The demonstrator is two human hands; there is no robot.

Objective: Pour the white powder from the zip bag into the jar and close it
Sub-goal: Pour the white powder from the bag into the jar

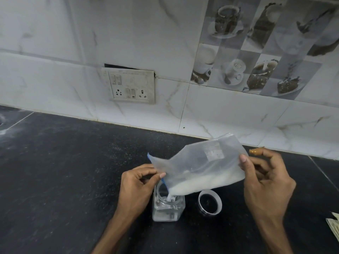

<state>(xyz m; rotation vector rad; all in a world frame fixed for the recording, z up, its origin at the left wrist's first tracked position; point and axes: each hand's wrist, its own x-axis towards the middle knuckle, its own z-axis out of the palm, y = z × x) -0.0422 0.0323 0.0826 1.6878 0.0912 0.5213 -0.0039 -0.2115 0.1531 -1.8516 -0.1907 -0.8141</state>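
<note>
A clear zip bag (200, 162) with a blue zip strip is tilted over an open square clear jar (166, 208) on the black counter. White powder (201, 184) lies along the bag's lower edge and streams from its low corner into the jar's mouth. A thin layer of powder covers the jar's bottom. My left hand (137, 187) pinches the bag's open end right above the jar. My right hand (266, 184) holds the bag's raised closed end. The jar's lid (210, 202), a white ring, lies upside down just right of the jar.
The black stone counter (64, 171) runs back to a white tiled wall with a switch and socket plate (132, 87). Folded paper (334, 228) pokes in at the right edge. White dust marks the counter at far left.
</note>
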